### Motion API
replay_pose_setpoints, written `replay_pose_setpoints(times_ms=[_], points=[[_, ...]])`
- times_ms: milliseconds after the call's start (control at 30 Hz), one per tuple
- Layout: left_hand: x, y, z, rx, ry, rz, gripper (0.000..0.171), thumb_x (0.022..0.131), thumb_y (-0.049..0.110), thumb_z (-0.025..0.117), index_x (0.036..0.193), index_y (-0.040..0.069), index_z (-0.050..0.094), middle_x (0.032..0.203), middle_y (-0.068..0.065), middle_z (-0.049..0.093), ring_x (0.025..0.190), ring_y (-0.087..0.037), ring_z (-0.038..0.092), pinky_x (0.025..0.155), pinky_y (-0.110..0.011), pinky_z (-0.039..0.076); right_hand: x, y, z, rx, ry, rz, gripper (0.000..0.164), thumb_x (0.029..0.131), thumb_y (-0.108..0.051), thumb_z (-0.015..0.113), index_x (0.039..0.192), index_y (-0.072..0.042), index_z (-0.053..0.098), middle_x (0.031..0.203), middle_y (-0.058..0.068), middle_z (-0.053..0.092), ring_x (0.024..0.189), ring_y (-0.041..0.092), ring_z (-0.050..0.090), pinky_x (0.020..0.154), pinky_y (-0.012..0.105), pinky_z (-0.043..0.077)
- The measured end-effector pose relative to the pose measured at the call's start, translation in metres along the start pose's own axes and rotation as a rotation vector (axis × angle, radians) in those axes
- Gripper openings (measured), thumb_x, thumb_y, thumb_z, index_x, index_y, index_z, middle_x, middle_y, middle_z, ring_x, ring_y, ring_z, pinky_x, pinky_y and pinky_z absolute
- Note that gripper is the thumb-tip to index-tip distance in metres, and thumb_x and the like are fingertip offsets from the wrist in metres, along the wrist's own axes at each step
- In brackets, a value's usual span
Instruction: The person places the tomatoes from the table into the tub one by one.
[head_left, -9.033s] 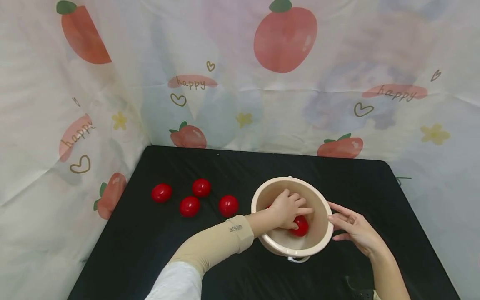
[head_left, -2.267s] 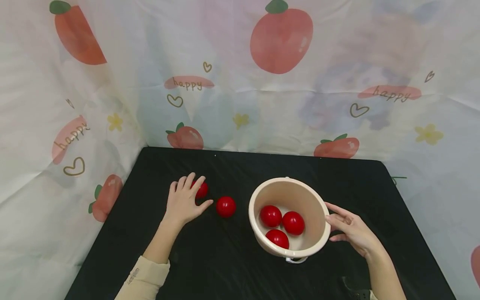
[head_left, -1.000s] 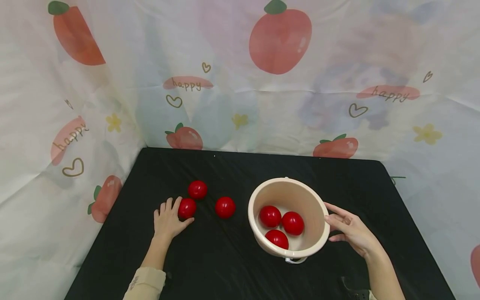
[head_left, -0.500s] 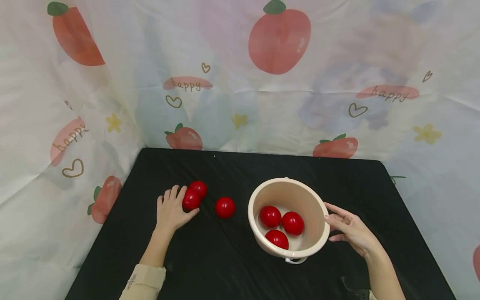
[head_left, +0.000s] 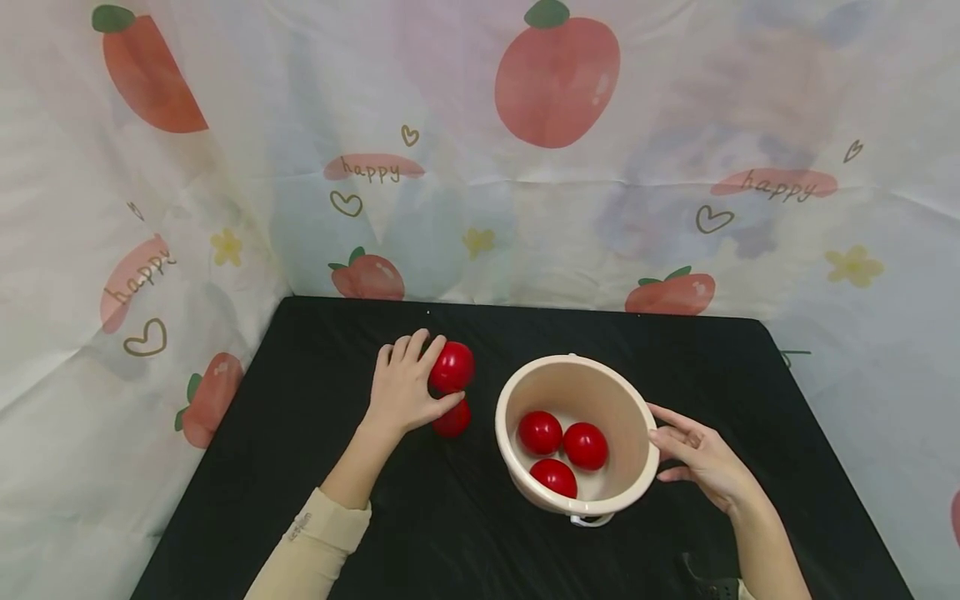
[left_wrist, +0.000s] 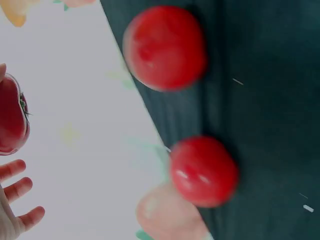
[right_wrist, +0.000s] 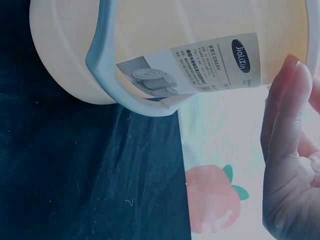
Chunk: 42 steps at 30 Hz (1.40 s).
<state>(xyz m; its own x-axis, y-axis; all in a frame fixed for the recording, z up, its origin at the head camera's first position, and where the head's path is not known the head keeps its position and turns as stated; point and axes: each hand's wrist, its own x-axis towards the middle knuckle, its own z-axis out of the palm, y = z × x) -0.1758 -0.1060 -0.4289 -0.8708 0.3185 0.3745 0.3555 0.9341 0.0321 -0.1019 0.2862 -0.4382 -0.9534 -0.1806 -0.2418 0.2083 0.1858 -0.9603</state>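
Observation:
My left hand (head_left: 405, 390) holds a red tomato (head_left: 452, 367) between thumb and fingers, above the black table. In the left wrist view this tomato (left_wrist: 11, 117) shows a green stem end. Just below it in the head view, another tomato (head_left: 453, 420) is partly covered by the thumb. The left wrist view shows two tomatoes on the table, one large tomato (left_wrist: 165, 47) and one smaller tomato (left_wrist: 204, 171). My right hand (head_left: 705, 462) touches the right side of a cream bucket (head_left: 581, 382) near its rim, fingers fairly straight. Inside lie three tomatoes (head_left: 586, 447).
A black cloth-covered table (head_left: 480, 533) carries everything. Pale fabric (head_left: 450, 208) with printed fruit hangs behind and at the left. The bucket's handle (right_wrist: 107, 65) hangs down beside a paper label (right_wrist: 200, 65).
Tomatoes have gone from the table into the bucket since the earliest frame. In the last second the left hand took up a tomato and moved right with it. The right hand stays at the bucket.

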Motion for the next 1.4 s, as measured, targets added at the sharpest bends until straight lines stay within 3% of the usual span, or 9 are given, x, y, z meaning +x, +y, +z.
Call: replay_pose_setpoints(times_ms=[233,400,467,633,833,1067,1400], points=[[0.023,0.04,-0.006,-0.007,0.042,0.164,0.074,0.068,0.059,0.062,0.129,0.02,0.046,0.129,-0.007,0.043,0.113,-0.024,0.04,0.092,-0.044,0.036,0.001,0.0,0.001,-0.026,0.012,-0.001,0.039,0.091,-0.012,0.056,0.127,-0.022,0.049,0.089,-0.006,0.067,0.074,0.012,0.064,0.058,0.03,0.054],[0.032,0.071,-0.006,0.017,0.046,0.275,0.073,0.067,0.06,0.06,0.129,0.023,0.045,0.13,-0.004,0.044,0.114,-0.021,0.04,0.092,-0.04,0.036,0.001,-0.004,0.002,-0.064,0.036,0.021,0.048,0.09,-0.014,0.057,0.135,-0.006,0.041,0.087,-0.007,0.066,0.073,0.012,0.064,0.058,0.031,0.054],[0.034,0.083,-0.005,0.03,0.011,0.309,0.075,0.067,0.062,0.06,0.13,0.025,0.044,0.131,-0.002,0.043,0.116,-0.02,0.039,0.093,-0.04,0.036,0.001,-0.006,0.003,-0.083,0.049,0.033,0.054,0.09,-0.015,0.058,0.136,0.002,0.036,0.086,-0.008,0.066,0.073,0.012,0.063,0.059,0.031,0.054],[0.038,0.109,0.002,0.071,-0.098,0.407,0.078,0.068,0.064,0.059,0.135,0.028,0.039,0.134,0.0,0.04,0.118,-0.017,0.037,0.098,-0.04,0.033,0.001,-0.008,0.004,-0.102,0.074,0.043,0.058,0.089,-0.016,0.059,0.136,0.006,0.033,0.084,-0.008,0.065,0.071,0.012,0.063,0.058,0.031,0.054],[0.038,0.133,0.017,0.106,-0.14,0.57,0.075,0.069,0.065,0.057,0.133,0.03,0.039,0.129,0.005,0.041,0.117,-0.014,0.037,0.097,-0.039,0.032,0.001,-0.01,0.006,-0.116,0.084,0.05,0.061,0.089,-0.018,0.06,0.137,0.006,0.031,0.083,-0.007,0.064,0.07,0.011,0.062,0.059,0.031,0.054],[0.037,0.152,0.029,0.245,-0.285,0.726,0.078,0.07,0.07,0.051,0.138,0.037,0.031,0.136,0.007,0.036,0.121,-0.014,0.033,0.099,-0.039,0.029,0.0,-0.01,0.007,-0.132,0.09,0.043,0.061,0.089,-0.02,0.059,0.136,0.007,0.032,0.083,-0.006,0.064,0.07,0.011,0.061,0.059,0.032,0.054],[0.035,0.173,0.037,0.432,-0.401,0.919,0.084,0.07,0.074,0.049,0.141,0.04,0.02,0.14,0.01,0.03,0.124,-0.011,0.03,0.102,-0.035,0.027,-0.003,-0.011,0.007,-0.137,0.102,0.059,0.062,0.089,-0.023,0.06,0.136,0.006,0.032,0.084,-0.007,0.064,0.071,0.012,0.062,0.06,0.032,0.054]])
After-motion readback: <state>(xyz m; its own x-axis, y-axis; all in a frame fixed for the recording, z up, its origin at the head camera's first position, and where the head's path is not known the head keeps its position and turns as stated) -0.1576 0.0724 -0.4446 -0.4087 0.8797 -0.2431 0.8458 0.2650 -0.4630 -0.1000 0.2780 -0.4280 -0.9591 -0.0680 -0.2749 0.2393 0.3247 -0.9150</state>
